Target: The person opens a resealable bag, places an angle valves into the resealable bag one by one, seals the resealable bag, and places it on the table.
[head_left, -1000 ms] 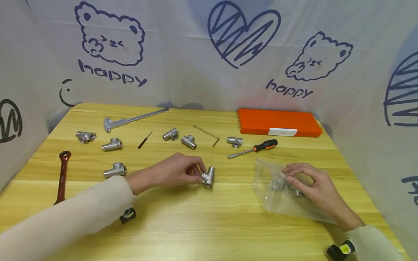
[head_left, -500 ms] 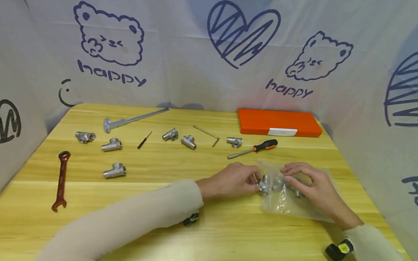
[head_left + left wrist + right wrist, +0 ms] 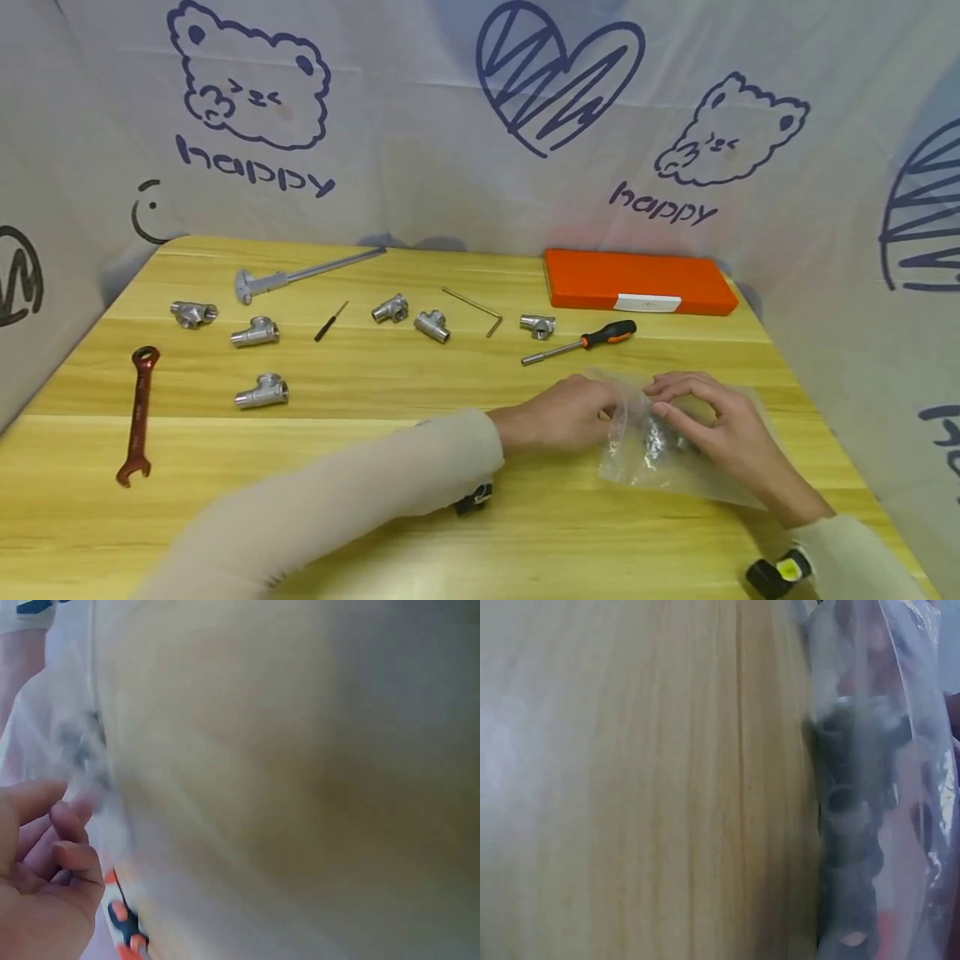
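My left hand reaches into the mouth of a clear plastic bag, its fingertips behind the film. In the left wrist view its fingers are bent, with a blurred metal fitting just past the tips; I cannot tell whether they grip it. My right hand pinches the bag's upper edge between thumb and fingers. Several steel pipe tees lie inside the bag, clearest in the right wrist view. More loose pipe tees lie on the table, at left and along the middle.
An orange box sits at the back right, with a black-and-orange driver before it. A caliper, a small screwdriver and a hex key lie farther left. A red wrench lies near the left edge.
My left hand has carried a pipe tee rightward from mid-table to the bag and put its fingertips inside. My right hand stays at the bag's edge.
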`<state>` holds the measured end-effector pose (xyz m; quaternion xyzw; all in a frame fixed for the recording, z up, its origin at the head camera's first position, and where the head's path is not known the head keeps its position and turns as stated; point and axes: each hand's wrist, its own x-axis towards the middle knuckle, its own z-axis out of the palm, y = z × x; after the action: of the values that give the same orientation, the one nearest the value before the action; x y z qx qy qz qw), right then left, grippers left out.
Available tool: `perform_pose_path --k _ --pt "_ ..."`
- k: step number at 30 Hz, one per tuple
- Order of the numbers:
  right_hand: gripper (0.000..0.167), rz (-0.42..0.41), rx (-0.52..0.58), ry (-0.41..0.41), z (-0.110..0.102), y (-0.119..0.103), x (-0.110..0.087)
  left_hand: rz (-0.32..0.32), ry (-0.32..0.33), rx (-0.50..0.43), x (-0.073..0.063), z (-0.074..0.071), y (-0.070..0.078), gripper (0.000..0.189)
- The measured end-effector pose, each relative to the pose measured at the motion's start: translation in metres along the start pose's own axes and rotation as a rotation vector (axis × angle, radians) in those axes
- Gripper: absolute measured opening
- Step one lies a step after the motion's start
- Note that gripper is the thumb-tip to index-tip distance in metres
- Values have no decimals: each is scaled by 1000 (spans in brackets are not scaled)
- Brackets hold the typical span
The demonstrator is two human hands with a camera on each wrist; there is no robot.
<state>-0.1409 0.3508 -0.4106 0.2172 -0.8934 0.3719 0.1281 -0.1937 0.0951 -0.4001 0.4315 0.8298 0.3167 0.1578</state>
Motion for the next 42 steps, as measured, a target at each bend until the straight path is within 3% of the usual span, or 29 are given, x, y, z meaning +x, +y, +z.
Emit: perform_pose_path --k 4,9,12,18,22,26,29,32,42 --pt "27 21 6 -11 2 -3 2 -30 12 -14 -27 -25 -12 25" --pt "28 10 -4 -1 3 -4 3 -96 76 -36 -79 -66 -38 23" --pt "30 0 -5 6 5 -3 3 -161 128 -5 -121 -93 -57 24" --pt "26 15 6 -16 6 -5 4 -337 223 71 -220 -140 -92 21" --pt "23 54 3 -7 2 -7 4 -448 247 149 -273 -157 -112 21" --pt "24 48 -6 -3 2 -6 2 -497 231 241 -313 -167 -131 23" --pt "25 45 -2 3 3 -4 0 -526 206 277 -333 -169 -140 28" --pt "24 56 5 5 1 -3 -2 -550 185 275 -344 -166 -145 31" --pt "18 99 -2 -6 -2 -5 -2 -528 224 240 -344 -151 -151 15"
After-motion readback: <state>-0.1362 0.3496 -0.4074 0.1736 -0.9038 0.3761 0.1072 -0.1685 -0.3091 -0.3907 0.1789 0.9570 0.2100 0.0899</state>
